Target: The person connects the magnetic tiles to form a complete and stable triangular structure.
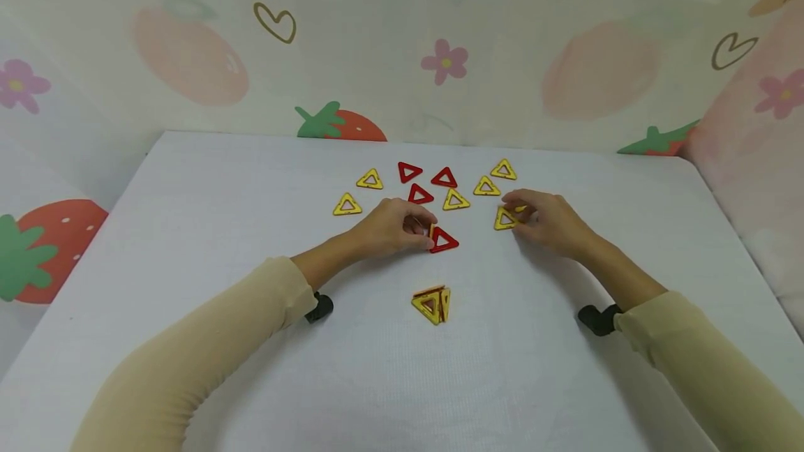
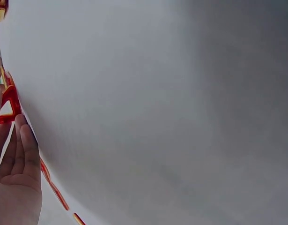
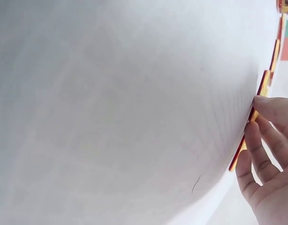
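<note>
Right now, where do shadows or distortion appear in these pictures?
Head view: soft shadows on the table below the left hand and right hand; left wrist view: table's outline looks bowed, upper right darkened; right wrist view: similar bowing, upper left greyer.

The white surface (image 1: 264, 382) held flat triangular frames scattered across its farther part, red triangles (image 1: 444, 184) grouped among yellow triangles (image 1: 347, 212). Nearer, well apart from them, sat a compact, mostly yellow cluster (image 1: 430, 305).
</note>
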`<state>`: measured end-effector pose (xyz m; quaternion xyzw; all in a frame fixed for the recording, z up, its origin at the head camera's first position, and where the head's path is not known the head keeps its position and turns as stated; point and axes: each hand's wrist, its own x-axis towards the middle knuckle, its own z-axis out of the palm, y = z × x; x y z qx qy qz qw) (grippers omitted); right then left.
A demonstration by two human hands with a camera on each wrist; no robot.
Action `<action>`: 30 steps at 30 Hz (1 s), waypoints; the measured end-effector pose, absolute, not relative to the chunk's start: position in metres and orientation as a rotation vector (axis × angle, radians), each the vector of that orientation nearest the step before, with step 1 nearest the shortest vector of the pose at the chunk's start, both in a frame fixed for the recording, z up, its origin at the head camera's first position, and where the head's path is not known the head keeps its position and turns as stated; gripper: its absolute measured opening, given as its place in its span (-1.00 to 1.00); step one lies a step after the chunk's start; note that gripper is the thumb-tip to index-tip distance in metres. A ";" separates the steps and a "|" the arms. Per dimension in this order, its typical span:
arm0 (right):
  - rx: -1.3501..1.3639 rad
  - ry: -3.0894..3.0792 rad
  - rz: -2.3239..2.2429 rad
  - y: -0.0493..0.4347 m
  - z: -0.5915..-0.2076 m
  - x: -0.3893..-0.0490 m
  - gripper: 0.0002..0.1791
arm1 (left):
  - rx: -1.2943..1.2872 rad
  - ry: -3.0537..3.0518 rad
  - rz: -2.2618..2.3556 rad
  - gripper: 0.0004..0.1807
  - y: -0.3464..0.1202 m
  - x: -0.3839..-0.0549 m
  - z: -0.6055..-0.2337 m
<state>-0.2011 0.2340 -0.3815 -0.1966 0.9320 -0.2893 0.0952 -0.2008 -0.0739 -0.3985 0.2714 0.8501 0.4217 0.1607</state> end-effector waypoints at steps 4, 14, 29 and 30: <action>-0.575 2.759 -0.849 0.230 -0.382 -0.201 -0.49 | 0.779 2.431 1.199 -0.58 -0.074 -0.201 -0.398; -0.620 2.750 -0.838 0.220 -0.382 -0.200 -0.50 | 0.787 2.424 1.198 -0.59 -0.073 -0.200 -0.396; -0.671 2.730 -0.856 0.205 -0.382 -0.199 -0.50 | 0.804 2.428 1.188 -0.61 -0.073 -0.201 -0.398; -0.670 2.730 -0.857 0.204 -0.382 -0.199 -0.50 | 0.802 2.428 1.187 -0.61 -0.073 -0.201 -0.398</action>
